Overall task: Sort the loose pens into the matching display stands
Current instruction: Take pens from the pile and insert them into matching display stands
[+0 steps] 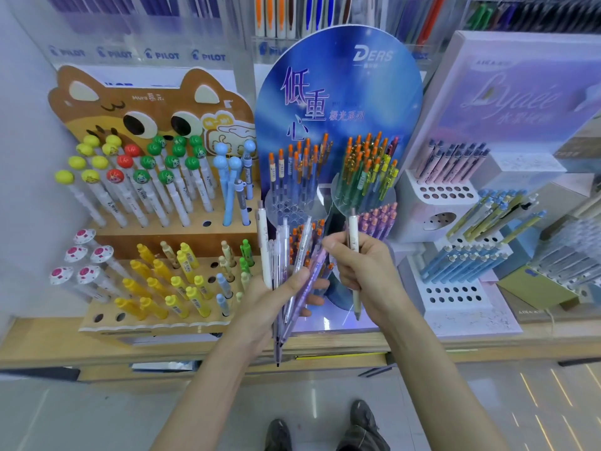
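A pale wooden shelf [48,340] runs across the view, its front edge above a glossy grey tiled floor [97,418]. A plain white wall [19,157] closes the left side. Bright streaks of light [561,387] reflect off the floor at right.

Looking down at a pair of dark shoes [363,421] standing on glossy grey floor tiles [97,418], with streaks of light reflecting at the right. Seeing a pale wooden counter [48,340] running across the width, an olive-yellow box [536,288] sitting toward its right end, and a plain white wall [19,157] closing off the left.
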`<state>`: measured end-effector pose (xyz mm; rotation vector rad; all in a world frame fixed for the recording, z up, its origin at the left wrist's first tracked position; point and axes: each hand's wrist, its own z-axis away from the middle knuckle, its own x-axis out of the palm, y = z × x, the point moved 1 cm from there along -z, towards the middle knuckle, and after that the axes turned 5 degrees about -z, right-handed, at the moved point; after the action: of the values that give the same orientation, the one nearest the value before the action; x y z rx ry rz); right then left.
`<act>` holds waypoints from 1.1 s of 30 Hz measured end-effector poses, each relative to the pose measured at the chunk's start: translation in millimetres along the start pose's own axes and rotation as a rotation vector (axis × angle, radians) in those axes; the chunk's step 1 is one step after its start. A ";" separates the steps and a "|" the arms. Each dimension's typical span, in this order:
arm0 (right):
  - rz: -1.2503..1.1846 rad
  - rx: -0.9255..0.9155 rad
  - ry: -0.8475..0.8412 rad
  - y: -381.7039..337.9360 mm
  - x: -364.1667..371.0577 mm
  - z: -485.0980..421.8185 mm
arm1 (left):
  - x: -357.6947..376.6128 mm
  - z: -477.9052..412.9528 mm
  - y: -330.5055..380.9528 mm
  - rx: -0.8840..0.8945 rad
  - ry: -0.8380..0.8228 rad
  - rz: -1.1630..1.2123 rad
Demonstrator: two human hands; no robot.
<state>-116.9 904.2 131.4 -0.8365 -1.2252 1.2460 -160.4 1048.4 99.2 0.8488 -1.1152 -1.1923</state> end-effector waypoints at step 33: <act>0.678 -0.428 0.379 22.2 -53.7 -21.5 | 1.3 -4.4 -13.3 -0.016 0.204 -0.068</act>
<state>-95.5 859.4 94.3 -1.8232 -0.9276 1.2669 -159.8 1044.3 85.8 0.9796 -0.9162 -1.1414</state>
